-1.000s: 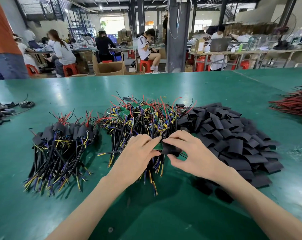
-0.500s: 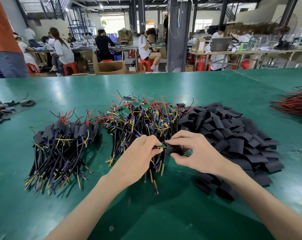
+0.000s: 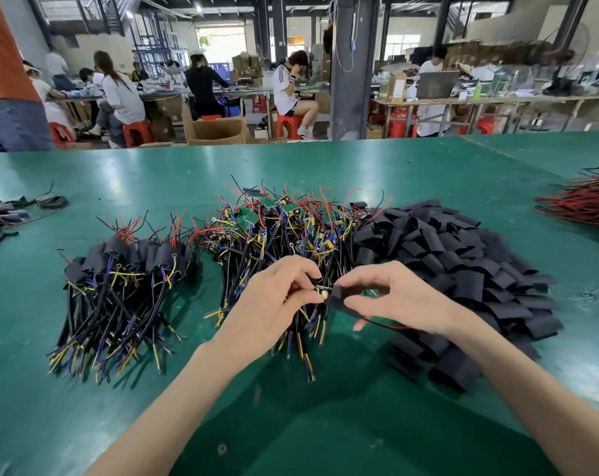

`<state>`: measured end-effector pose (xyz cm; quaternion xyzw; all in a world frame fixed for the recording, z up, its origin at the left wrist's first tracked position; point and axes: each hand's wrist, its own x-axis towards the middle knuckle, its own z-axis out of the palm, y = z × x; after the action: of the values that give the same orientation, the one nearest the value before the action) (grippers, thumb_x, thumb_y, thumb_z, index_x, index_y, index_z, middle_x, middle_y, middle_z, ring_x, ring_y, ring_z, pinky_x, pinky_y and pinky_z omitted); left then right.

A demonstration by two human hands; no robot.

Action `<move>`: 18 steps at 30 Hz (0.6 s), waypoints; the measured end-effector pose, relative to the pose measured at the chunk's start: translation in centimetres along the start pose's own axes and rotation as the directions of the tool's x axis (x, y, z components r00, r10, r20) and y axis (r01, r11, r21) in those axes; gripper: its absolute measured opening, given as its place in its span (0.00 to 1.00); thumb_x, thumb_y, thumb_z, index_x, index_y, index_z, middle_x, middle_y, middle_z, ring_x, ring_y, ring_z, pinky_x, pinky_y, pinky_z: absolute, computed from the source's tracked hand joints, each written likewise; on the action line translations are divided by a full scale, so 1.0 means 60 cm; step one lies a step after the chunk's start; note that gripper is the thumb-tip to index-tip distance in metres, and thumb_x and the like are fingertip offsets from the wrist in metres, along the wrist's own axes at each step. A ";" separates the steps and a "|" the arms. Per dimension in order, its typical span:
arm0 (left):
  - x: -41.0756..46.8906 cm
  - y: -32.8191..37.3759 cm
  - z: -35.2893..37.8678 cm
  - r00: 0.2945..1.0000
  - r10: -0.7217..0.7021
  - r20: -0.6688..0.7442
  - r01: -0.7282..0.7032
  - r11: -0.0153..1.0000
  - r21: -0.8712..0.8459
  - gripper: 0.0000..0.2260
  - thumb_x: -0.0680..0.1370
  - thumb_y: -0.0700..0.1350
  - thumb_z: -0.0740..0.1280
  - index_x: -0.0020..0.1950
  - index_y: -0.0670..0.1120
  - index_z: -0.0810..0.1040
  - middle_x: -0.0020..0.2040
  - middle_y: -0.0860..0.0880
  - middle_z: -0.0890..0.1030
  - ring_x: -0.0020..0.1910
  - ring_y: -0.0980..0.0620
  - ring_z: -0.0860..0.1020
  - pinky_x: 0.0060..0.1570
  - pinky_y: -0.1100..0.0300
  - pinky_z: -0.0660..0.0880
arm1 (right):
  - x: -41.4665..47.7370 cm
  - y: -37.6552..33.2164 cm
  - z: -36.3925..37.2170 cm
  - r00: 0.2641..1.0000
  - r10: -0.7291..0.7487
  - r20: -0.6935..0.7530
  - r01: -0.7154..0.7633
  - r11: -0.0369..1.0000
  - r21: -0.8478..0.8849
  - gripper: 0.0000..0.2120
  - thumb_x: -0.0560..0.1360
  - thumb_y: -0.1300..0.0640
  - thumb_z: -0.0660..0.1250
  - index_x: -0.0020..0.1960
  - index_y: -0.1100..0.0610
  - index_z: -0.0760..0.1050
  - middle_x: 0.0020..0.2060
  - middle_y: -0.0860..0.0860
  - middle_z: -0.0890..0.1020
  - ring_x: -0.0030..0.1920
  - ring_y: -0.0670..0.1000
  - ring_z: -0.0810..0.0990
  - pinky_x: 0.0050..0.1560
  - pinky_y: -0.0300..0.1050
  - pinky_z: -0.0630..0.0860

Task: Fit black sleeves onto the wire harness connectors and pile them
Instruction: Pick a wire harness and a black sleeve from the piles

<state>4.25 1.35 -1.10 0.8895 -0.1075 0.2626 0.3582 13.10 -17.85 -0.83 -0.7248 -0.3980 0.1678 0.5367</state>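
Over the green worktop (image 3: 33, 424), the left hand (image 3: 274, 304) pinches a harness connector (image 3: 322, 293), largely hidden by its curled fingers. The right hand (image 3: 401, 300) pinches a black sleeve (image 3: 337, 298) touching it; their overlap is unclear.

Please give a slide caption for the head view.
Left hand pinches a wired connector; right hand holds a flat black sleeve against its end.

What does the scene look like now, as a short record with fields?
left hand: pinches harness by its connector end
right hand: pinches sleeve, mouth at the connector
fit: connector not yet covered
sleeved pile: left on table
bare pile: middle
sleeve pile: right
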 end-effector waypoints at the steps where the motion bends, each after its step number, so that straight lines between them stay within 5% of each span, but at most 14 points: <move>1: 0.000 0.001 0.000 1.000 -0.011 -0.009 0.010 1.000 -0.016 0.11 0.71 0.38 0.73 0.49 0.47 0.77 0.38 0.57 0.78 0.41 0.63 0.75 0.44 0.76 0.67 | 0.000 -0.001 0.000 1.000 0.023 0.006 -0.023 0.999 0.046 0.10 0.73 0.66 0.68 0.45 0.52 0.82 0.40 0.51 0.82 0.34 0.51 0.83 0.37 0.40 0.79; 5: 0.000 0.005 -0.001 0.998 -0.057 -0.021 0.055 0.996 -0.067 0.10 0.70 0.37 0.74 0.45 0.48 0.77 0.38 0.55 0.78 0.39 0.65 0.75 0.43 0.77 0.67 | 0.000 -0.003 0.000 0.997 0.072 -0.005 -0.072 0.997 0.001 0.12 0.76 0.64 0.65 0.50 0.49 0.81 0.38 0.45 0.83 0.36 0.50 0.84 0.40 0.33 0.72; 8: 0.001 0.005 0.001 0.996 -0.091 -0.023 0.089 0.993 -0.079 0.15 0.69 0.36 0.74 0.42 0.55 0.74 0.38 0.54 0.78 0.39 0.65 0.75 0.43 0.77 0.66 | -0.001 -0.010 0.004 0.998 0.040 0.049 -0.034 0.994 -0.108 0.13 0.79 0.63 0.61 0.57 0.51 0.78 0.38 0.42 0.83 0.37 0.48 0.82 0.46 0.37 0.75; 11: 0.001 0.003 0.002 0.992 -0.126 -0.031 0.123 0.990 -0.071 0.18 0.69 0.37 0.74 0.41 0.59 0.72 0.36 0.56 0.79 0.39 0.65 0.75 0.43 0.78 0.66 | -0.002 -0.015 0.009 0.998 -0.001 0.061 0.015 0.975 -0.221 0.13 0.80 0.63 0.58 0.59 0.59 0.77 0.43 0.49 0.82 0.36 0.51 0.82 0.50 0.43 0.75; 18: 0.000 0.007 0.003 0.984 -0.162 -0.071 0.149 0.976 -0.156 0.16 0.68 0.37 0.75 0.42 0.56 0.73 0.38 0.58 0.81 0.38 0.63 0.77 0.44 0.75 0.68 | -0.005 -0.028 0.026 0.999 -0.051 -0.017 0.046 0.974 -0.221 0.11 0.80 0.66 0.57 0.53 0.61 0.78 0.40 0.60 0.81 0.30 0.45 0.78 0.40 0.39 0.77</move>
<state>4.15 0.92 -0.95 0.8539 -0.0419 0.2619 0.4477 11.21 -16.89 0.07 -0.7718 -0.4258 0.1010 0.4612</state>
